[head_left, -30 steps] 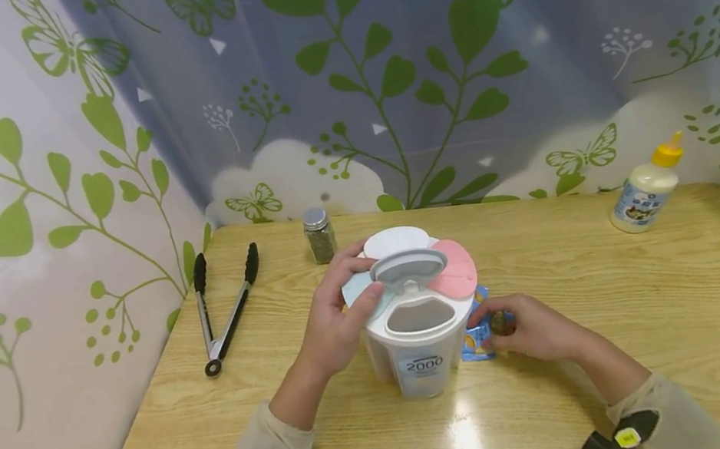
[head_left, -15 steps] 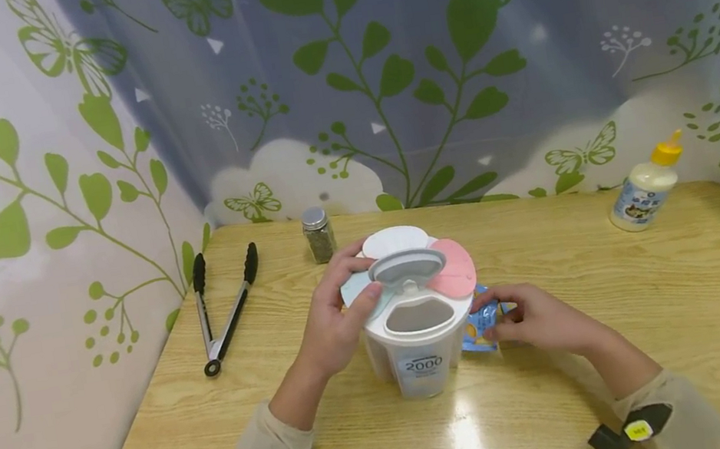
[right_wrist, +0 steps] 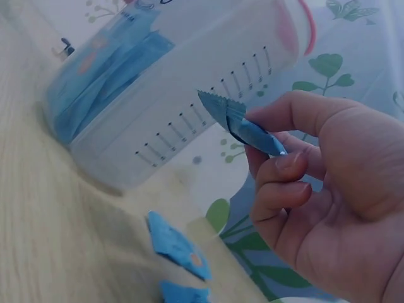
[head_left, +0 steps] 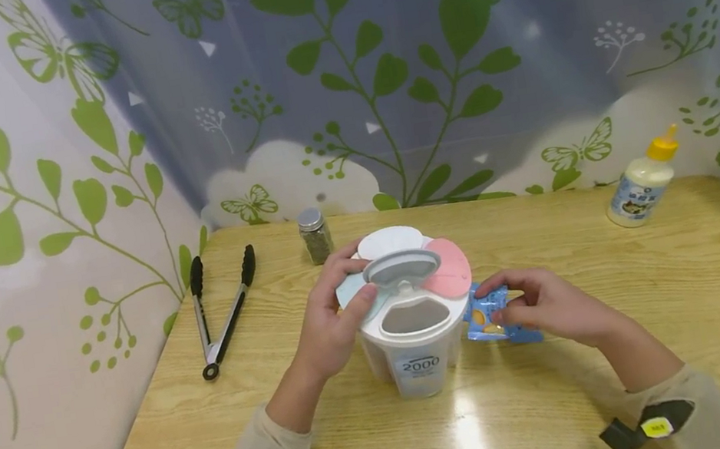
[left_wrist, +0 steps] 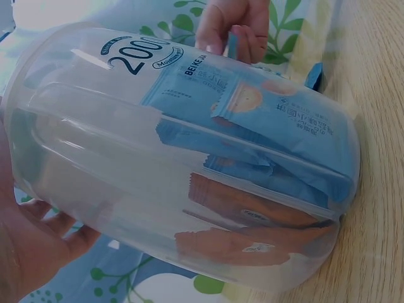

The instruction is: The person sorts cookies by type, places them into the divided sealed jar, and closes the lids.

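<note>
A clear storage canister [head_left: 420, 371] stands upright on the table, its white top divided into blue, pink and white lids, with one grey flap [head_left: 401, 269] raised. My left hand [head_left: 330, 330] grips the canister's top from the left, thumb over the blue lid. Through the wall show blue snack packets [left_wrist: 278, 117] and orange-brown packets [left_wrist: 252, 205] in separate compartments. Right of the canister, my right hand [head_left: 550, 305] pinches a blue snack packet [right_wrist: 252, 134] between thumb and fingers, above the table. Below it lie loose blue packets [right_wrist: 180, 246].
Metal tongs with black tips [head_left: 228, 325] lie spread at the left. Behind the canister stands a small spice jar [head_left: 316, 239] with a silver cap. A squeeze bottle with a yellow nozzle [head_left: 637, 191] is at the back right. Patterned cloth [head_left: 377, 59] hangs behind the table.
The right hand has picked up a blue packet from beside the canister and moved slightly right and up with it. The left hand keeps its grip on the canister.
</note>
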`<state>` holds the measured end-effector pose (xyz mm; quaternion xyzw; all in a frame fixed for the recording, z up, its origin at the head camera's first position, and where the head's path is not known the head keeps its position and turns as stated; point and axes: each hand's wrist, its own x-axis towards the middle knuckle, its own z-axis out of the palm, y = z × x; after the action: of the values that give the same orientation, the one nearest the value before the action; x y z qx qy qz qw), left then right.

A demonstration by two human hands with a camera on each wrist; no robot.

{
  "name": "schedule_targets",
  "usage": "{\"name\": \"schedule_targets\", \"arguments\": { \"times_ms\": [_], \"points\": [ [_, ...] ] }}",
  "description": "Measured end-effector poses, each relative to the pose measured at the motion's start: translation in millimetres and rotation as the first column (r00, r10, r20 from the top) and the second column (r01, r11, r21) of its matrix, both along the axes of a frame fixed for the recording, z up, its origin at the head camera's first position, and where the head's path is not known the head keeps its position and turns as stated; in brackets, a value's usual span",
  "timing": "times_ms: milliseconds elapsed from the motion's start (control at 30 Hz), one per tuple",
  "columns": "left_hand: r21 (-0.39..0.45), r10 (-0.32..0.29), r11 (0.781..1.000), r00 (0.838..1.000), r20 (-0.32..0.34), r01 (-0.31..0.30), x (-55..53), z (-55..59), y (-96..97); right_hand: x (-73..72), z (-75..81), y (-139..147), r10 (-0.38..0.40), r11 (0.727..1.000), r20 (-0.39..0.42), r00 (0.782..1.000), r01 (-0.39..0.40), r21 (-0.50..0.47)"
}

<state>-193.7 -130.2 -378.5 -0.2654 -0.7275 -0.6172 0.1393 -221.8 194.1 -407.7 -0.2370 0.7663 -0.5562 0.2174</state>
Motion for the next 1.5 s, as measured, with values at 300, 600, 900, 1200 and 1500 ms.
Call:
{"name": "schedule_targets", "arguments": {
  "times_ms": [300, 600, 900, 1200, 1500],
  "points": [
    [0.008, -0.003, 1.0, 1.0, -0.003, 0.003, 1.2, -0.4, 1.0, 10.2, 25.2, 5, 0.042, 0.987, -0.031, 0.999, -0.047, -0.155],
    [0.006, -0.01, 1.0, 1.0, -0.008, 0.01, 1.0, 0.2, 1.5, 20.6, 47.1, -5, 0.144, 0.927, -0.024, 0.989, -0.143, -0.347],
    [0.008, -0.011, 1.0, 1.0, -0.008, 0.011, 1.0, -1.3, 0.4, 26.8, 64.7, -14, 0.127, 0.921, -0.082, 0.988, -0.148, -0.361],
    [-0.007, 0.002, 1.0, 1.0, 0.0, -0.002, 1.6, 0.3, -0.7, 29.3, 74.7, -29, 0.024, 0.917, -0.194, 0.981, -0.098, -0.385],
    [-0.009, 0.002, 1.0, 1.0, -0.001, -0.002, 0.0, -0.5, -1.7, 34.9, 81.1, -51, -0.066, 0.918, -0.238, 0.969, -0.035, -0.396]
  ]
}}
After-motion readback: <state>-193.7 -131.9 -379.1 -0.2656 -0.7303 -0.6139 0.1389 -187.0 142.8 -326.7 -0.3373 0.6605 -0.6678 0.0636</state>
